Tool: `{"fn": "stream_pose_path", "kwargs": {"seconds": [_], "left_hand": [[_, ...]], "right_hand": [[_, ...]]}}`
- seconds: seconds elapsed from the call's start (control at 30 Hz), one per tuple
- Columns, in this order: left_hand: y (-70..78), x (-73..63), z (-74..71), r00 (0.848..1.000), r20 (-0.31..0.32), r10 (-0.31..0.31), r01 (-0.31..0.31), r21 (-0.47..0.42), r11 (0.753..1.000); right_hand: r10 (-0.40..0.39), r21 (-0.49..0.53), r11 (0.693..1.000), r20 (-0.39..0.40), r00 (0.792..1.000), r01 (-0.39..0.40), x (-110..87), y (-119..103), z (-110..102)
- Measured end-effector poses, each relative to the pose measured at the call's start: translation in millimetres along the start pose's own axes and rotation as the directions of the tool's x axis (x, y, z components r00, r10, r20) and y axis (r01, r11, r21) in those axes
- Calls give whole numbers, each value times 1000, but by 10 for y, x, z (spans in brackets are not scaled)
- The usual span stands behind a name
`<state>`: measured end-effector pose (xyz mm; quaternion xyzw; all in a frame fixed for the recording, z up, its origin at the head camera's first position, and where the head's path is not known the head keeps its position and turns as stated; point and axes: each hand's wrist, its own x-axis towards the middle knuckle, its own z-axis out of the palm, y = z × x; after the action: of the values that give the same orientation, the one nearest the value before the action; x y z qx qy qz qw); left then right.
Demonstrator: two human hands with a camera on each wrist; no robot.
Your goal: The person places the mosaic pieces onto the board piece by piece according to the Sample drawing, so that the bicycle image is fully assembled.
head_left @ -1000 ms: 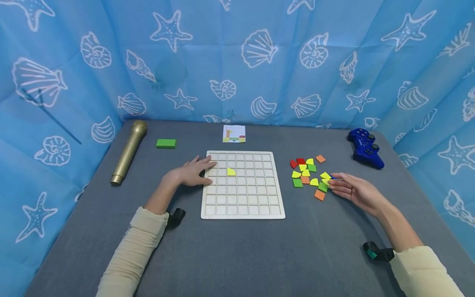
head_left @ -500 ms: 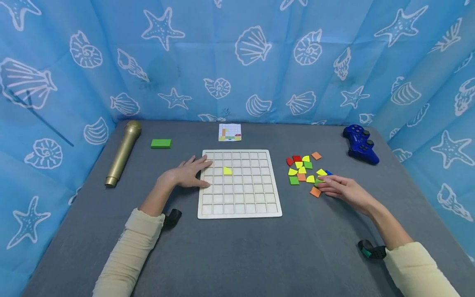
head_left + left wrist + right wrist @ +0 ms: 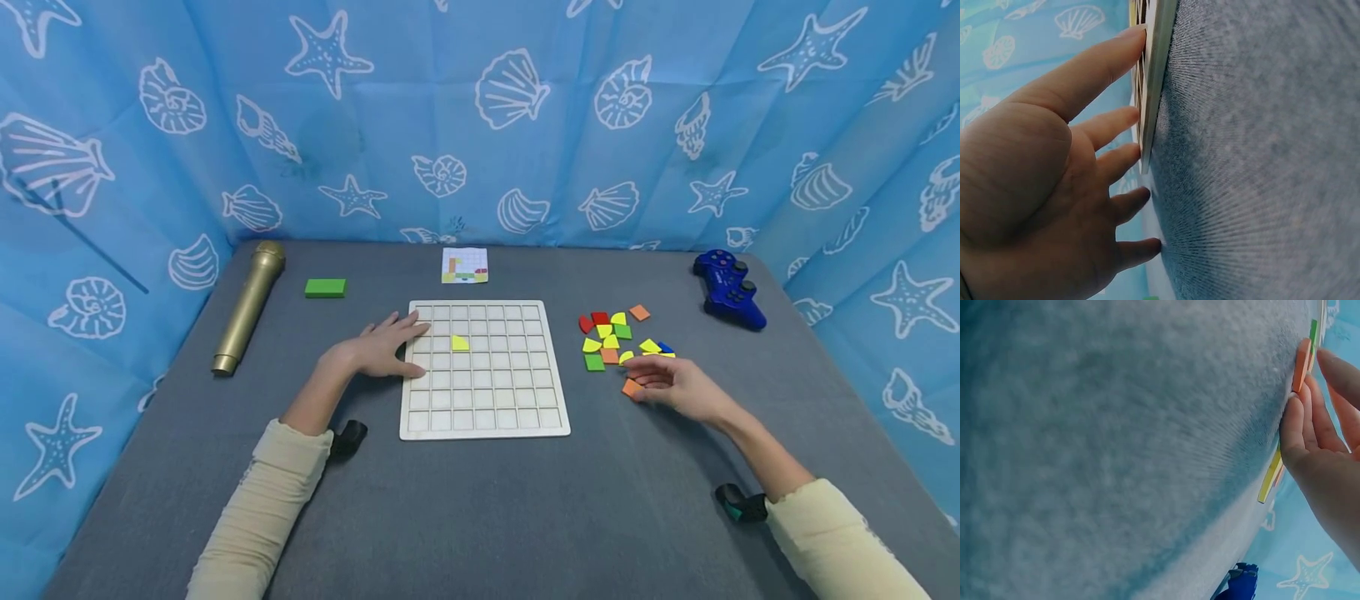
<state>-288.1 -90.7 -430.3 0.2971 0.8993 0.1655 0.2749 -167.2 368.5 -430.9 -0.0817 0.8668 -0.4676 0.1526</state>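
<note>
My left hand point(image 3: 377, 348) rests on the left edge of a pale gridded board point(image 3: 484, 427), fingers spread. In the left wrist view, the thumb and nearer fingertips meet the board's edge. One yellow tile point(image 3: 460, 343) with a rounded corner sits in a cell. On the right, my right hand point(image 3: 686, 392) is over the near side of a group of coloured tiles, fingers slightly bent and thumb apart. An orange tile point(image 3: 631, 389) lies at its fingertips, also seen as an orange tile point(image 3: 1301, 365) in the right wrist view. The hand hides part of the group.
Red tiles point(image 3: 600, 318), green tiles point(image 3: 595, 363) and yellow tiles point(image 3: 592, 345) lie right of the board. Behind it is a pattern card point(image 3: 464, 267). A green block point(image 3: 326, 288) and gold microphone point(image 3: 250, 308) stand left; a blue game controller point(image 3: 727, 290) lies far right.
My right hand has moved left and nearer over the tiles, now covering a green tile that showed before. The left hand stays on the board. The head view has shifted slightly.
</note>
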Motion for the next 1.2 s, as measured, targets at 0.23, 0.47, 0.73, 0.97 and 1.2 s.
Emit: {"fn": "stream_pose_path", "kwargs": {"seconds": [0.23,0.47,0.73,0.97,1.2], "left_hand": [[-25,-6,-12,999,0,54,-54,-17,998],[-35,-3,-18,998,9,63,-63,-31,998],[-26,5,-19,998,11,63,-62,-37,997],[-50,9,-16,998,5,69,-69,-35,997],[-52,-5,-11,997,-9,74,-74,-50,996]], "right_hand": [[-40,-89,995,-15,999,38,4,8,32],[-37,-129,991,-6,999,36,10,-21,44],[-51,-247,968,-12,999,47,22,-43,69],[-12,-304,953,-40,999,-1,34,-49,63],[80,-200,975,-98,992,-99,70,-111,52]]}}
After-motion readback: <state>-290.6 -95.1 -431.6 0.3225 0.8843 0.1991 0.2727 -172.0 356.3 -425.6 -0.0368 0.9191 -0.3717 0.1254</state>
